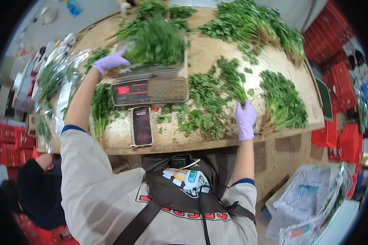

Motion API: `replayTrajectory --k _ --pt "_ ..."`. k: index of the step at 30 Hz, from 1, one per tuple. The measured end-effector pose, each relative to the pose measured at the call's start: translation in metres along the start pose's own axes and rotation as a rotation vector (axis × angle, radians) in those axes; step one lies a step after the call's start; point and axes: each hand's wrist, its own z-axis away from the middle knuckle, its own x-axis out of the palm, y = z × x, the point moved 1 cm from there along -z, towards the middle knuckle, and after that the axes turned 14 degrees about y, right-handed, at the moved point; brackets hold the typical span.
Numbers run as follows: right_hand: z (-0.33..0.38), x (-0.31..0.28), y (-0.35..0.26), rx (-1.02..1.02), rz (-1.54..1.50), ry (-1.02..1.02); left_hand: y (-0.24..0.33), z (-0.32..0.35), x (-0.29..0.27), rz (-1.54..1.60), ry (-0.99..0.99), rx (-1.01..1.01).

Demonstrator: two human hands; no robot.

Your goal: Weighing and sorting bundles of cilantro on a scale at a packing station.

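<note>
My left hand (110, 61), in a purple glove, grips the stem end of a green herb bunch (157, 41) lying on the pan of a digital scale (150, 90). My right hand (245, 119), gloved the same way, is closed on a small sprig of herbs (232, 77) near the table's front edge. Loose leafy herbs (200, 110) lie spread between the scale and my right hand.
A wooden table (216, 141) carries more herb piles at the back (253, 24) and right (284, 100). A phone (142, 125) lies in front of the scale. Clear bagged bunches (55, 81) sit at the left. Red crates (335, 61) stand at the right, plastic bags (310, 200) on the floor.
</note>
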Motion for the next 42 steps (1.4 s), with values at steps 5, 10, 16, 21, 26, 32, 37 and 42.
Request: replayTrajectory --k 5,10,16,21,26,32,37,42 --pt "0.001 0.001 0.005 -0.029 -0.119 0.009 -0.047 -0.006 0.008 -0.036 0.116 0.023" --pt "0.004 0.001 0.008 0.043 -0.248 -0.012 -0.069 -0.034 -0.019 0.005 0.376 0.25" --pt "0.008 0.0 0.004 0.104 -0.222 -0.082 0.01 -0.03 0.075 -0.177 0.466 0.385" --pt "0.009 -0.001 0.0 0.203 -0.333 -0.081 0.087 -0.003 0.082 -0.207 0.301 0.655" --pt "0.011 -0.01 0.002 0.209 -0.3 0.037 0.06 -0.062 -0.035 -0.493 0.41 0.658" --pt "0.011 -0.021 -0.003 0.01 0.321 0.127 -0.059 -0.1 -0.212 -0.841 1.182 -0.3" --pt "0.001 -0.021 0.005 0.047 0.398 -0.108 0.002 -0.079 -0.094 -0.127 1.107 0.288" --pt "0.008 -0.035 -0.024 0.106 0.008 0.049 0.154 0.029 0.138 1.112 -0.177 -0.035"
